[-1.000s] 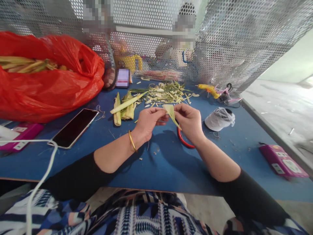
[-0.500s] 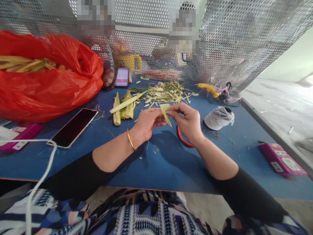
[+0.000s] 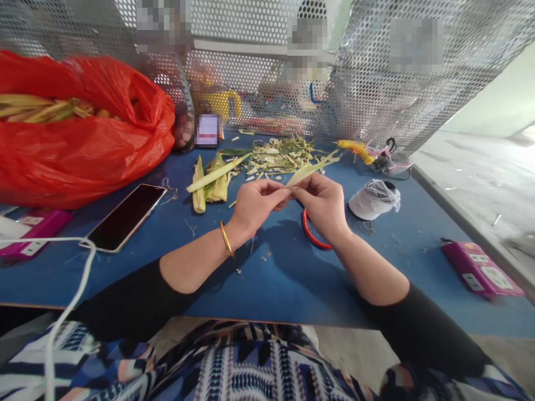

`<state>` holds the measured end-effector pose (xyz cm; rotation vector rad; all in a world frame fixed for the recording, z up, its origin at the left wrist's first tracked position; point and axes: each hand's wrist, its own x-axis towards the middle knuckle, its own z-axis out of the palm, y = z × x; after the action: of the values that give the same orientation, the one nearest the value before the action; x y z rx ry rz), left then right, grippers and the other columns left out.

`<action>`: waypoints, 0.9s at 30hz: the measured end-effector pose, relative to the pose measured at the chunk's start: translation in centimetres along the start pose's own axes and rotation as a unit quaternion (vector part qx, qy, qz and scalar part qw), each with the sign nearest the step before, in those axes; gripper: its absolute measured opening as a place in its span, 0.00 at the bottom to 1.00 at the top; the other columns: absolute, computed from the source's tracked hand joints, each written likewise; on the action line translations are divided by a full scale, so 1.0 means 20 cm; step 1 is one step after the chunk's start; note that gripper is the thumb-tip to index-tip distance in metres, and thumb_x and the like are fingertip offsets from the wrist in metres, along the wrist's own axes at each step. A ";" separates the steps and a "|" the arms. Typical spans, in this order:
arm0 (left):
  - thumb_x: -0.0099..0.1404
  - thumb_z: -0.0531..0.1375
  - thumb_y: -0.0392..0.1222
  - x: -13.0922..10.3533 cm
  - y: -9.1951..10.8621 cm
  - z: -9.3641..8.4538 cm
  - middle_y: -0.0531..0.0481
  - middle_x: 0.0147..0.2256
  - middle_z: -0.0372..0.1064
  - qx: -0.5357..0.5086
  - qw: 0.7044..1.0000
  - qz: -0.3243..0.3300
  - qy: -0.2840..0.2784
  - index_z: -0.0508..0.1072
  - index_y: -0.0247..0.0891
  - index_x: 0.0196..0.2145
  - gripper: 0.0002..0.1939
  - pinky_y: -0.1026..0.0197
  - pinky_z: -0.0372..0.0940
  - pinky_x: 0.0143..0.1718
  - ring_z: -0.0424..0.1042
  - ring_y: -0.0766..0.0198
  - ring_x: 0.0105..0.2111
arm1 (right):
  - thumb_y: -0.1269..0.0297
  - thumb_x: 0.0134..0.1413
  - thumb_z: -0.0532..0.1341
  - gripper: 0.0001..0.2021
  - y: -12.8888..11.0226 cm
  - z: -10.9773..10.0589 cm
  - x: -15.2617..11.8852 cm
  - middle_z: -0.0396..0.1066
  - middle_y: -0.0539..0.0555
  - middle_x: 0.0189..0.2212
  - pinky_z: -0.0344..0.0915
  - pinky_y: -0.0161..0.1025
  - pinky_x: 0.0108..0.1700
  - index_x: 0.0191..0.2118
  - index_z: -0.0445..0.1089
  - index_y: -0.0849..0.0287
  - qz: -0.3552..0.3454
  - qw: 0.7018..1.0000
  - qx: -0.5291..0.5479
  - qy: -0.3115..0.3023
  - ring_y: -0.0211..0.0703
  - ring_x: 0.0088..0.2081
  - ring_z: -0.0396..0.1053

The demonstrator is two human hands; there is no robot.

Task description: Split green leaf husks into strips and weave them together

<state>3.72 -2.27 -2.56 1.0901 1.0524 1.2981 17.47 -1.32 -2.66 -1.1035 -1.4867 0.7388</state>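
Note:
My left hand [image 3: 259,203] and my right hand [image 3: 320,200] meet over the middle of the blue table, thumbs and fingertips pinched together. Between them they hold the base of a pale green leaf strip [image 3: 308,170], whose split tip points up and to the right. Just under my right hand lies a red ring-like handle [image 3: 311,233], partly covered. Left of my left hand are thick husk pieces [image 3: 216,186] with a long pale strip laid across them. Beyond my hands is a pile of shredded leaf scraps [image 3: 280,156].
Red plastic bag [image 3: 125,145] with husks at left. Dark phone [image 3: 125,218], purple box [image 3: 35,234] and white cable [image 3: 81,278] sit nearer. At right: white thread spool [image 3: 374,200], yellow tool [image 3: 357,150], purple power block [image 3: 480,269]. A perforated screen [image 3: 259,72] stands behind.
The leaf strip has swung from pointing down between my hands to pointing up and right. My fingertips have come together at its base.

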 end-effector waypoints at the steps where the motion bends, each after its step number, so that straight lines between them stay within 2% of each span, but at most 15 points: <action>1: 0.50 0.66 0.36 0.00 0.00 0.00 0.52 0.22 0.74 0.002 1.000 0.001 -0.001 0.76 0.35 0.25 0.03 0.64 0.69 0.28 0.73 0.67 0.23 | 0.67 0.46 0.65 0.05 0.00 0.00 0.00 0.71 0.47 0.20 0.64 0.36 0.30 0.24 0.69 0.58 -0.005 1.000 0.006 -0.006 0.36 0.25 0.68; 6: 0.52 0.64 0.36 0.01 0.01 -0.01 0.52 0.21 0.72 -0.025 0.999 -0.033 0.007 0.74 0.34 0.23 0.03 0.65 0.68 0.26 0.71 0.69 0.21 | 0.66 0.45 0.65 0.02 0.03 0.00 0.02 0.75 0.50 0.24 0.67 0.39 0.33 0.27 0.73 0.59 0.010 0.999 0.025 -0.024 0.39 0.27 0.71; 14: 0.51 0.64 0.37 0.00 0.03 -0.02 0.51 0.21 0.71 -0.104 0.987 -0.123 0.010 0.72 0.34 0.23 0.04 0.66 0.64 0.22 0.69 0.68 0.20 | 0.69 0.50 0.64 0.03 -0.01 0.00 -0.01 0.74 0.48 0.26 0.66 0.37 0.36 0.28 0.73 0.57 -0.094 0.992 -0.081 -0.018 0.37 0.30 0.69; 21: 0.50 0.63 0.34 0.00 0.04 -0.01 0.50 0.23 0.73 -0.109 0.985 -0.134 0.015 0.75 0.33 0.26 0.03 0.66 0.64 0.23 0.71 0.67 0.23 | 0.70 0.53 0.62 0.05 -0.01 -0.01 -0.01 0.74 0.49 0.28 0.65 0.38 0.39 0.28 0.73 0.57 -0.136 0.984 -0.113 -0.018 0.38 0.32 0.69; 27: 0.50 0.63 0.35 -0.01 0.02 0.00 0.50 0.23 0.73 -0.109 0.988 -0.103 0.038 0.75 0.34 0.25 0.02 0.66 0.65 0.26 0.72 0.67 0.24 | 0.69 0.52 0.62 0.04 -0.01 0.00 -0.02 0.74 0.49 0.26 0.65 0.38 0.36 0.27 0.73 0.57 -0.103 0.986 -0.128 -0.020 0.39 0.30 0.68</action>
<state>3.71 -2.57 -2.23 0.7528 1.0222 1.2617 17.44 -1.75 -2.58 -1.1092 -1.7351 0.4363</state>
